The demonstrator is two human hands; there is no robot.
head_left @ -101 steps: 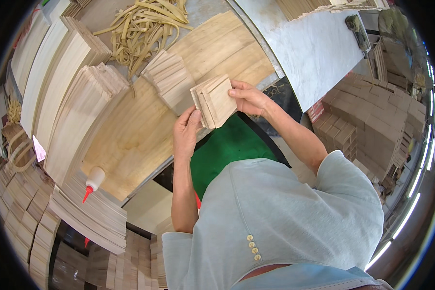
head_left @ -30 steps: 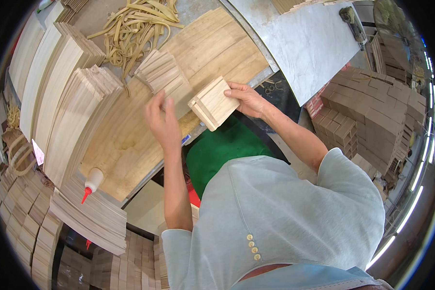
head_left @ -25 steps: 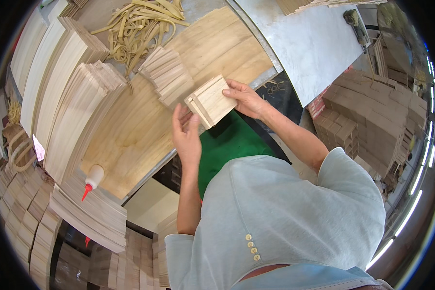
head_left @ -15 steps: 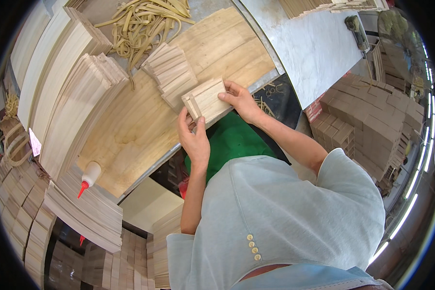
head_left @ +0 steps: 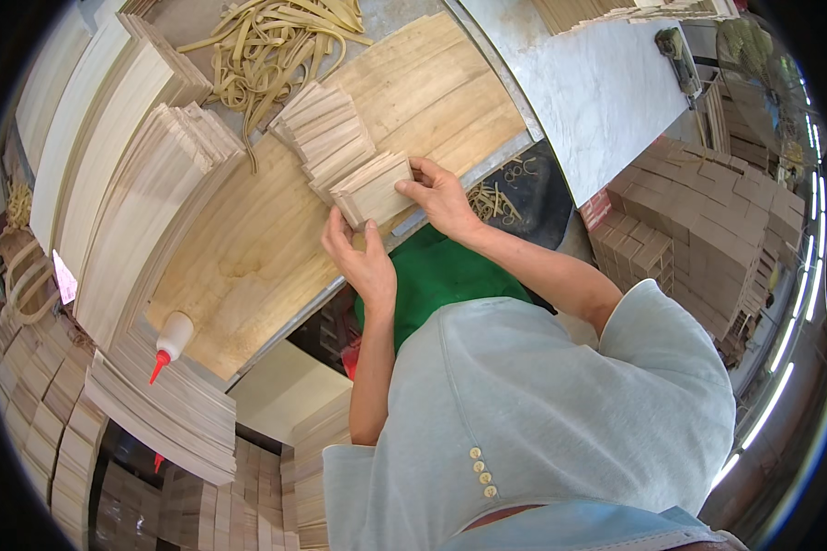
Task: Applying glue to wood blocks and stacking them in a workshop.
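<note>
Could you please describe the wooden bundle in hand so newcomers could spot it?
Find the large wooden board, then the fanned wooden pieces on it. Nearer the person is the bundle, the only wood held, between left hand and right hand.

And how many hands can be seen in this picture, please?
2. The left hand is at the lower left corner of the small wooden boards; the right hand holds their right end. Some fingers are partly hidden.
</note>
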